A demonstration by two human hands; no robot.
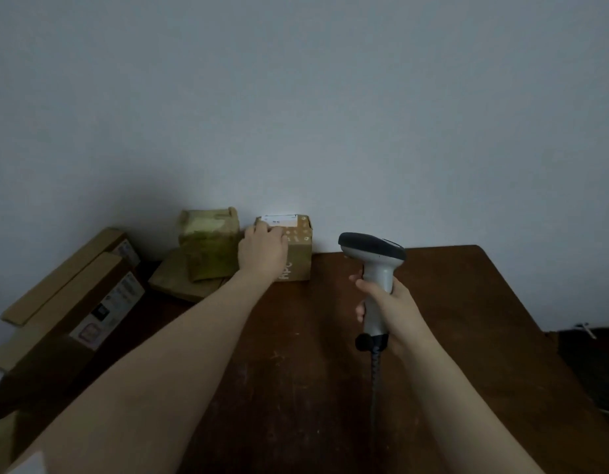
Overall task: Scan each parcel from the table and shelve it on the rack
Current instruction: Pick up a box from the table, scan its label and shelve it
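A small brown cardboard parcel (298, 254) with a white label on top stands at the back of the wooden table (450, 319), against the wall. My left hand (262, 249) grips its left front side, fingers over the top edge. My right hand (386, 302) holds the grey handle of a barcode scanner (373, 249), whose dark head points toward the parcel. A bright patch of light falls on the label. The rack is out of view.
A taped greenish-brown parcel (209, 242) sits just left of the held one, on a flat package (179, 282). Long cardboard boxes (73, 302) with labels lie at the left. The scanner's cable (374, 388) runs down toward me. A dark object (590, 357) lies beyond the table's right edge.
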